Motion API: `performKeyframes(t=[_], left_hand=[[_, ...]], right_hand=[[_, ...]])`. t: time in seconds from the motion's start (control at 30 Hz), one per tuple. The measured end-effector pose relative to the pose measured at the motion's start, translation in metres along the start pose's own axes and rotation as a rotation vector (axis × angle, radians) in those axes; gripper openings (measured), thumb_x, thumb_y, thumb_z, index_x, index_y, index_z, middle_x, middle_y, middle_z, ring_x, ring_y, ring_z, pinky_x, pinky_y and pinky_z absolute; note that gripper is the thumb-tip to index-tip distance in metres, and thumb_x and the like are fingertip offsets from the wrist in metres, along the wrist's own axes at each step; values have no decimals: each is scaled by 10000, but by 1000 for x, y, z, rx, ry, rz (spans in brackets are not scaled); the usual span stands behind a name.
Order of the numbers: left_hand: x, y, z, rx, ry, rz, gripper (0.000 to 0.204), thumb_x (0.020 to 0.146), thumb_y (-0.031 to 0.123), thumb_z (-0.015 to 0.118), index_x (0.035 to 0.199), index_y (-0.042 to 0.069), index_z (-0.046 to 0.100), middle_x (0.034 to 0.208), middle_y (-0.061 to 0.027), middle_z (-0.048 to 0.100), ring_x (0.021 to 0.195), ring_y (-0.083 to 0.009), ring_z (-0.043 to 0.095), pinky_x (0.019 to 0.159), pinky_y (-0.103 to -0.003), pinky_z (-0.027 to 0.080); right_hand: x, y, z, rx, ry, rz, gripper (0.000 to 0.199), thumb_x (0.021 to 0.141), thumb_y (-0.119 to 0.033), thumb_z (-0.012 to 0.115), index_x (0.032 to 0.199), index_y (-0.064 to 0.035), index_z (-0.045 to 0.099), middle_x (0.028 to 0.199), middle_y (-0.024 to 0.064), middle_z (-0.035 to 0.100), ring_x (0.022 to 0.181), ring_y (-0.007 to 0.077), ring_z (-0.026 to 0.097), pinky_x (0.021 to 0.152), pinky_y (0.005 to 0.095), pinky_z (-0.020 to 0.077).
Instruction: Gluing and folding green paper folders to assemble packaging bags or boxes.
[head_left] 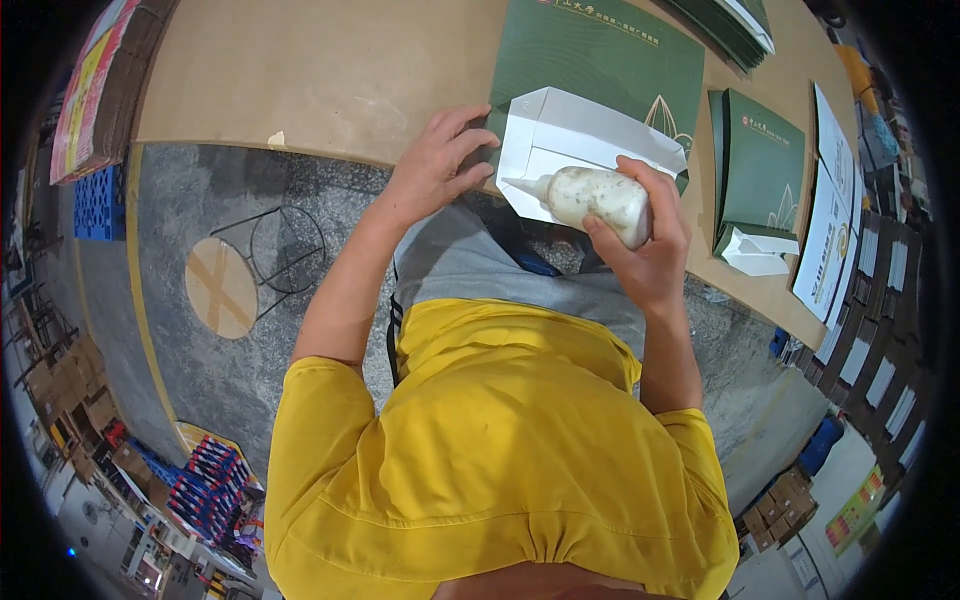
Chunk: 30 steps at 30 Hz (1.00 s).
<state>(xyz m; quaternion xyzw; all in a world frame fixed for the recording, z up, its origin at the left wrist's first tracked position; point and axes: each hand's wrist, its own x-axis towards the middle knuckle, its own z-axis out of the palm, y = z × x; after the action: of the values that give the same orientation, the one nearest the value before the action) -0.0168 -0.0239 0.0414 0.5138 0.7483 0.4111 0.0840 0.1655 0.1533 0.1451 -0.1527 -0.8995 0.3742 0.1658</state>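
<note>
A green paper bag (pixel 600 60) lies flat at the table's near edge, its bottom end folded open into white flaps (pixel 580 130). In my right hand (pixel 657 245) is a worn whitish squeeze bottle (pixel 592 200), tilted over those flaps. Its pointed nozzle aims left, close to the lower left flap; whether it touches the paper I cannot tell. My left hand (pixel 440 165) rests at the bag's left edge, fingers apart and slightly bent, with fingertips at the green side.
Right of the bag lie more green bags (pixel 762 160) and white printed sheets (pixel 830 210). A green stack (pixel 725 30) sits at the far right. Bundled cardboard (pixel 105 90) stands at the table's left end. A round-topped stool (pixel 220 287) is on the floor to the left.
</note>
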Motion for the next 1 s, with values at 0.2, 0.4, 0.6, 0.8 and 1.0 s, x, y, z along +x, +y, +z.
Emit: performKeyframes(t=[0.2,0.4,0.6,0.8,1.0], left_hand=[[-1,0,0,-20,4,0,336,748,123,711,1057,91,583,1284,-117,477,1169,-318,450,963,-383,411],[0,-1,0,-7,-10,-18,332,752,126,707,1060,93,586,1293,-109,475,1178,-312,442,977,-382,399],[0,-2,0,-9,-15,-25,333,751,122,707,1061,96,589,1294,-104,475,1178,-306,441,965,-371,410],[0,0,-2,-2,-17,-25,328,752,123,707,1059,99,593,1289,-101,477,1181,-305,440,967,-370,409],[0,-3,-1,3,-28,-35,328,754,131,708,1060,102,595,1291,-102,475,1201,-303,430,985,-376,395]], right_hand=[[-2,0,-4,11,-16,-10,567,655,-90,748,1178,-37,534,1067,145,556,980,290,558,841,358,469],[-6,1,-6,5,-23,5,563,656,-96,751,1174,-44,537,1056,139,557,965,282,559,829,356,469],[-9,-1,-9,33,-39,32,560,662,-99,749,1178,-55,536,1056,136,552,970,282,555,833,353,466],[-16,-1,-13,37,-32,64,556,661,-100,749,1174,-56,538,1058,131,552,977,281,552,837,352,463],[-21,2,-17,41,-14,63,549,652,-99,749,1160,-55,547,1054,128,556,968,280,555,833,351,463]])
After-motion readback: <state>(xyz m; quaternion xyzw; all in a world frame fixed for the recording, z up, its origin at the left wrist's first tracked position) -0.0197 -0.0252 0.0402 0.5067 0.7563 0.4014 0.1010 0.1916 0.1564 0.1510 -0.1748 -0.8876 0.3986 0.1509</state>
